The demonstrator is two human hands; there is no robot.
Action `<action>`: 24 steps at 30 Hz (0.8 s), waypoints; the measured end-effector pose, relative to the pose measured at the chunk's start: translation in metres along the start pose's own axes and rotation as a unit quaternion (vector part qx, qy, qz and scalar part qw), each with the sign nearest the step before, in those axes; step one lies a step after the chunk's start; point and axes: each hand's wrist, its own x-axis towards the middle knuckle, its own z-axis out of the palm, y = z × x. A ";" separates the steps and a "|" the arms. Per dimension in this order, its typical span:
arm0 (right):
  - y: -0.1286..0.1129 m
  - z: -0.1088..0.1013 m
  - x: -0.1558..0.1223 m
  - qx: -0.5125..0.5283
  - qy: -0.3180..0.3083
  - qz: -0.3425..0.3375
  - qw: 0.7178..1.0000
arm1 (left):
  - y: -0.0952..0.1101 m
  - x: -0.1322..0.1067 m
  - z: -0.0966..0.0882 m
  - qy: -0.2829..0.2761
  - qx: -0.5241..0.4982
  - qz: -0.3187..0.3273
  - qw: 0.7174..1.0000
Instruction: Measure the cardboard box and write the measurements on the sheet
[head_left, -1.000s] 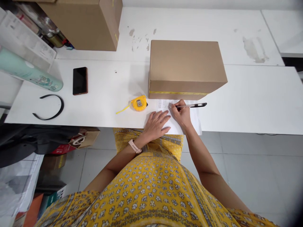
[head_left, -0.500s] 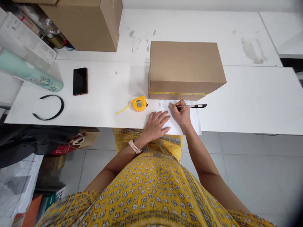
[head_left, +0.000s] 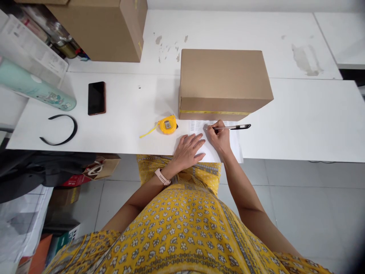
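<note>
Pen [head_left: 240,127] has shifted slightly in right hand [head_left: 220,139]; left hand [head_left: 186,151] touches paper [head_left: 211,153]

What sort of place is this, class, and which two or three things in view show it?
Probably a work desk, perhaps in a small office or packing area: a cardboard box and a yellow tape measure sit on a long white table, near a printed sheet.

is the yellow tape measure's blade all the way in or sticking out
Sticking out: a short length of yellow blade extends from the left side of the tape measure.
</note>
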 end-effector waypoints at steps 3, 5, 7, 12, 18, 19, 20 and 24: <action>-0.001 -0.001 0.000 -0.004 0.006 -0.002 1.000 | 0.000 0.000 0.001 0.003 0.000 0.001 1.000; 0.000 -0.001 0.000 -0.009 0.004 -0.006 1.000 | 0.000 0.000 0.001 0.006 -0.001 0.001 1.000; 0.000 -0.001 0.000 -0.010 0.002 -0.009 1.000 | 0.000 0.000 0.001 0.007 -0.001 0.001 1.000; 0.003 0.000 0.001 -0.006 0.006 -0.011 1.000 | -0.001 0.000 0.001 0.011 0.003 0.006 1.000; 0.004 0.000 0.000 -0.009 0.002 -0.010 1.000 | -0.001 0.000 0.001 0.007 0.002 0.005 1.000; 0.003 0.000 0.000 -0.007 0.004 -0.008 1.000 | -0.001 0.000 0.001 0.007 0.001 0.005 1.000; 0.003 0.000 0.000 -0.006 0.007 -0.008 1.000 | -0.001 0.000 0.001 0.007 0.001 0.005 1.000; 0.003 0.000 0.001 -0.012 0.009 -0.013 1.000 | -0.001 0.000 0.001 0.006 0.002 0.003 1.000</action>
